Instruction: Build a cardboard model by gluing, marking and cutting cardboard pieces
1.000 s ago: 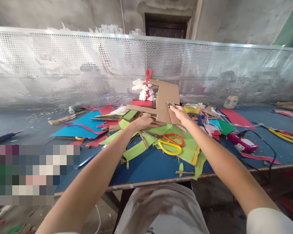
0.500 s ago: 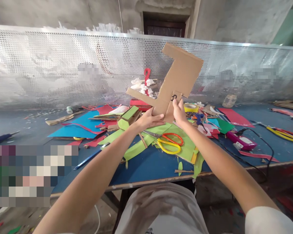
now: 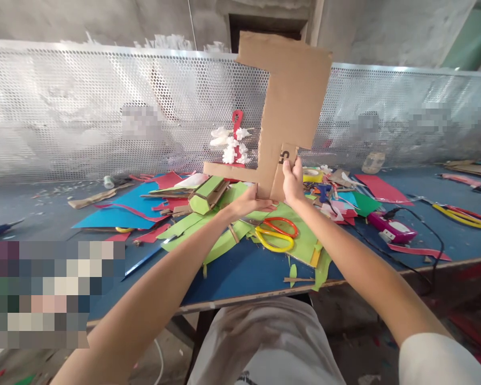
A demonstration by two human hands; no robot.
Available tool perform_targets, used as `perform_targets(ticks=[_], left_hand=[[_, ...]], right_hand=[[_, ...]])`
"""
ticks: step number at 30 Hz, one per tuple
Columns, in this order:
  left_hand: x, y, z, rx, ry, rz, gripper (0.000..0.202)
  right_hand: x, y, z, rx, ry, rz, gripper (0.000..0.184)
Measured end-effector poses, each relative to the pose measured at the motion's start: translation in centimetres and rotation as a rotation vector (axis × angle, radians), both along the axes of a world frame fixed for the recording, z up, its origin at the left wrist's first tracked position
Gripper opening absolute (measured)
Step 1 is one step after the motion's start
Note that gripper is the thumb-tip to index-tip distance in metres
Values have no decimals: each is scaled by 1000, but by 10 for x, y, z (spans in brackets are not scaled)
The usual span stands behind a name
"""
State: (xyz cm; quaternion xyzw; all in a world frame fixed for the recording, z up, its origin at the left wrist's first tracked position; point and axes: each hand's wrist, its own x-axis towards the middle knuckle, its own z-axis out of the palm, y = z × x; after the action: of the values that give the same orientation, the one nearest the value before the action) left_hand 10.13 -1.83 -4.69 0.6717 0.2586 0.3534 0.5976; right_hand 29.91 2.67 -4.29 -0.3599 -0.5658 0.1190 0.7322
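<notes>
Both of my hands hold a brown cardboard cutout (image 3: 292, 91) upright above the table; it has a wide upper block and a narrow arm sticking out low on its left. My left hand (image 3: 250, 202) grips its bottom edge, the fingers partly hidden. Higher on the right side, my right hand (image 3: 293, 181) pinches the cardboard beside a small attached flap with black printing, thumb in front. Below the hands, scissors (image 3: 280, 235) with orange and yellow handles lie on green paper (image 3: 220, 243). To the left is a green-covered cardboard box shape (image 3: 204, 198).
A red stand with white flowers (image 3: 235, 144) rises behind the cutout, before a perforated metal panel (image 3: 84, 117). Blue paper (image 3: 120, 208) lies left. On the right are a magenta power strip (image 3: 393, 229) with a black cord, pliers-like yellow-and-red handles (image 3: 460, 216) and a jar (image 3: 373, 162).
The cardboard cutout has turned counterclockwise, from leaning right to nearly upright, and its top is higher. Both hands keep their hold. The view has shifted slightly.
</notes>
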Motion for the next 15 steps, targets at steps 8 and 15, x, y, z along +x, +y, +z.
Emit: perform_targets(ticks=[8, 15], left_hand=[[2, 10, -3, 111, -6, 122, 58], [-2, 5, 4, 212, 16, 144, 66]], right_hand=[[-4, -3, 6, 6, -39, 50, 62], [-4, -5, 5, -31, -54, 50, 62]])
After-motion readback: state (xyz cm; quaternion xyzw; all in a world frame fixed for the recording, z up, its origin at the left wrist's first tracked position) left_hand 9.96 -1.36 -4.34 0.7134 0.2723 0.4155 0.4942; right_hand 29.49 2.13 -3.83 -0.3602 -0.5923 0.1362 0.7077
